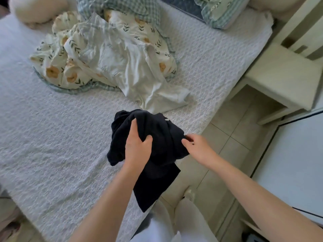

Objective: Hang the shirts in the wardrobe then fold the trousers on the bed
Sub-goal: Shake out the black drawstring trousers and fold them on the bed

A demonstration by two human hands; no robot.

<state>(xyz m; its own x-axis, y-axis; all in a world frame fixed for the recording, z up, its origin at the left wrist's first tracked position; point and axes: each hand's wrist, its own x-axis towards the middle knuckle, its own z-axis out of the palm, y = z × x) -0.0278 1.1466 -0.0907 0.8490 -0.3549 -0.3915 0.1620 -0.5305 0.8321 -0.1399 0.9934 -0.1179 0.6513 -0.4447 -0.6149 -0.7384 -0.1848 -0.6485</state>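
While my left hand (pixel 138 147) clutches the dark garment (pixel 157 130) (above the bed (pixel 52 137) edge), my right hand (pixel 197 147) pinches it.

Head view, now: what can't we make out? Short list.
All head view:
dark garment: bunched in the left hand; shirt or trousers unclear.
right hand: motion-blurred at the cloth's edge; grip or mere touch unclear.
pale garment: crumpled on the quilt; type unclear.
white panel: cut by the right edge; wardrobe or not unclear.
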